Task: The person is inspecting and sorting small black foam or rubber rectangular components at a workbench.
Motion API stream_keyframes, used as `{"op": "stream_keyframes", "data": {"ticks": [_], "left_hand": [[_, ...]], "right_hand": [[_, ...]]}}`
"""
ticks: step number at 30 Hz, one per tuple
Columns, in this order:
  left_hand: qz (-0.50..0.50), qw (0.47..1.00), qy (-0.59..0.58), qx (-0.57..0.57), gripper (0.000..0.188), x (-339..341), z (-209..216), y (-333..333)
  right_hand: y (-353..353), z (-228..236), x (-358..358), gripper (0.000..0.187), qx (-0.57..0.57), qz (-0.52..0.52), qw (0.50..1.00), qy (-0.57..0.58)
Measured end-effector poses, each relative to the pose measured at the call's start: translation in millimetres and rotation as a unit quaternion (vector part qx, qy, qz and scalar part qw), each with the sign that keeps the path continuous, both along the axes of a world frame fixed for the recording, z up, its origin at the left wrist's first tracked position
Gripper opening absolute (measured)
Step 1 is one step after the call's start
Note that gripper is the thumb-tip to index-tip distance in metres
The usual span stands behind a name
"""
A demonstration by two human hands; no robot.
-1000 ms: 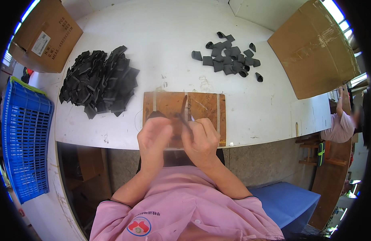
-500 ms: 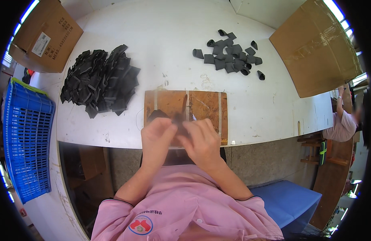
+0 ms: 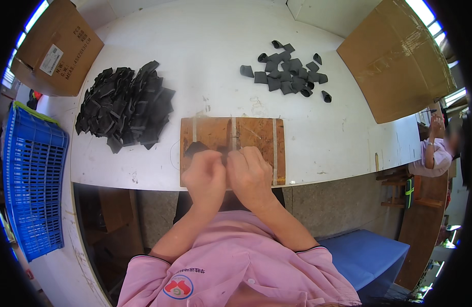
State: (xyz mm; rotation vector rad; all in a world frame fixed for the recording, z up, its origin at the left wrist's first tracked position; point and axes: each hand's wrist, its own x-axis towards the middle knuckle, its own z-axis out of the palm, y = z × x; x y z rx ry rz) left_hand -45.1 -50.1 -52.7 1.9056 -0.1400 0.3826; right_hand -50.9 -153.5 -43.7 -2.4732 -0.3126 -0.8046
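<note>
My left hand (image 3: pixel 205 171) and my right hand (image 3: pixel 249 171) are close together above the near part of a brown wooden board (image 3: pixel 256 128). Fingers on both hands are closed in a pinch on a small black fabric piece (image 3: pixel 224 151), which shows only as a dark blur between them and is mostly covered. Another black fabric piece (image 3: pixel 195 148) lies on the board, just beyond my left knuckles. To the left is a large heap of flat black fabric pieces (image 3: pixel 126 105). A looser group of small black folded or looped pieces (image 3: pixel 287 71) is spread at the far right.
The white table (image 3: pixel 215 61) carries a cardboard box (image 3: pixel 59 48) at the far left and another box (image 3: pixel 399 61) at the far right. A blue plastic basket (image 3: pixel 36 184) is at the left edge. Below right sits a blue stool (image 3: pixel 364 261); another person (image 3: pixel 433 153) is beyond.
My hands have drawn closer together, with the fingers folded in more tightly. The dark piece between them is now more hidden. The view has shifted slightly.
</note>
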Motion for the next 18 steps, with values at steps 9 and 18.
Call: {"op": "stream_keyframes", "data": {"ticks": [9,18], "left_hand": [[-0.209,0.817,0.309,-0.440,0.018,8.1,29.8,18.3],[-0.057,0.978,0.058,-0.194,0.014,0.6,9.7,-4.8]], "right_hand": [[-15.9,1.2,-4.3,0.008,0.473,0.081,0.852,0.209],[-18.9,6.6,-0.8,0.022,0.717,0.201,0.515,0.425]]}}
